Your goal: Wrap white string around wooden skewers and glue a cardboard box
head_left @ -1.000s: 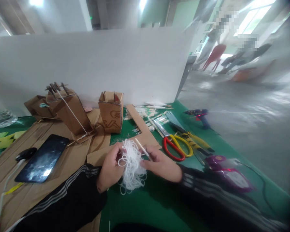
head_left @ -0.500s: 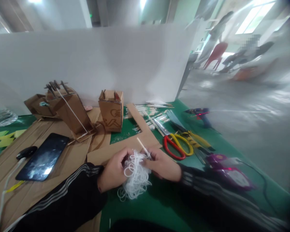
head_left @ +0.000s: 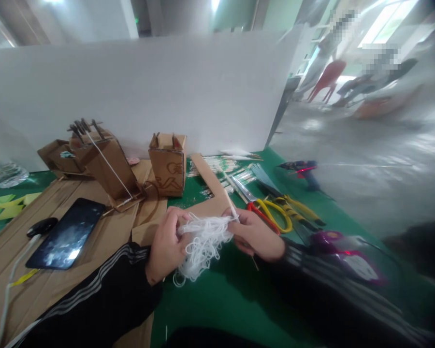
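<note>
A loose tangle of white string [head_left: 205,244] hangs between my two hands above the green tabletop. My left hand [head_left: 170,244] is closed on the left side of the tangle. My right hand [head_left: 257,232] pinches a thin wooden stick [head_left: 231,204] with some of the string at its fingertips; the stick's upper end points up and away. Just beyond the hands lies an L-shaped cardboard strip [head_left: 212,181], partly covered by them. Scissors [head_left: 266,212] with red and yellow handles rest close to my right hand.
Cardboard boxes [head_left: 167,166] stand at the back beside a tilted cardboard model [head_left: 105,166] with sticks. A phone [head_left: 67,234] lies on cardboard at left. Bundled sticks [head_left: 217,166], pliers [head_left: 299,212], a glue gun [head_left: 300,171] and a purple-edged device [head_left: 348,256] are towards the right.
My hands have moved apart, stretching the string tangle sideways. My right hand has shifted right with the stick, whose tip now leans less to the left.
</note>
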The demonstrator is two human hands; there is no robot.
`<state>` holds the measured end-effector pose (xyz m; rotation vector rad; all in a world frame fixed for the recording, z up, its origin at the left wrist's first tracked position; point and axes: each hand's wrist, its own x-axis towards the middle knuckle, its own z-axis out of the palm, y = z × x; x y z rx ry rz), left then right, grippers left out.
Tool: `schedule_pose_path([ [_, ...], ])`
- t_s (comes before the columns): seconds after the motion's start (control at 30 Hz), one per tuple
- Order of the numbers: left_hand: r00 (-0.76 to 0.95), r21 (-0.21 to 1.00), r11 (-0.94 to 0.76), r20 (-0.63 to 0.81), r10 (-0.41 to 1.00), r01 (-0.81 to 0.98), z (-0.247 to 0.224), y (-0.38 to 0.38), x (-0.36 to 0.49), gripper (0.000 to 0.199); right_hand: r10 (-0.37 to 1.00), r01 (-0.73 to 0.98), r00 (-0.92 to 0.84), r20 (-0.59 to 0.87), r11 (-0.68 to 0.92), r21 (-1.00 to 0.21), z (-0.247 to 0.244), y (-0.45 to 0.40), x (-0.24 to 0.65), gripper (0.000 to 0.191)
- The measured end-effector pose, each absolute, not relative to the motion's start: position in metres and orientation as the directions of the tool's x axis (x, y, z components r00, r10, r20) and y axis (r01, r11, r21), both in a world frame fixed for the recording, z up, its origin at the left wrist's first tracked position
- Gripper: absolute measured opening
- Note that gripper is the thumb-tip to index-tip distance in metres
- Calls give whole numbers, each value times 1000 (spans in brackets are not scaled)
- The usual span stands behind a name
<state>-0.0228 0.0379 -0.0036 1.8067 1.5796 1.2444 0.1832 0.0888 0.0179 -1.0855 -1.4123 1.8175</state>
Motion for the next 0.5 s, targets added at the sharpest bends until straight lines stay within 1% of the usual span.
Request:
schedule_pose_path([
  [0.1, -55, 734, -305, 422, 905, 606, -6, 44, -26, 40, 836, -100, -493, -241, -329, -939, 18, 93, 187, 19],
  [0.27, 10, 617, -379, 516, 857, 690, -8, 48, -34, 36, 866, -238, -441, -235, -365, -900, 16, 96, 189, 22],
  [0.37, 180, 493, -462, 516, 838, 737, -4, 46, -36, 34, 910, -271, -338, -239, -337, -902, 19, 98, 189, 21],
  [0.43, 322, 410, -520, 461, 827, 749, -2, 45, -35, 32, 941, -277, -247, -232, -298, -913, 23, 101, 191, 19],
  [0.5, 417, 356, -554, 393, 820, 753, -2, 44, -34, 31, 963, -257, -174, -204, -245, -935, 29, 105, 195, 18],
])
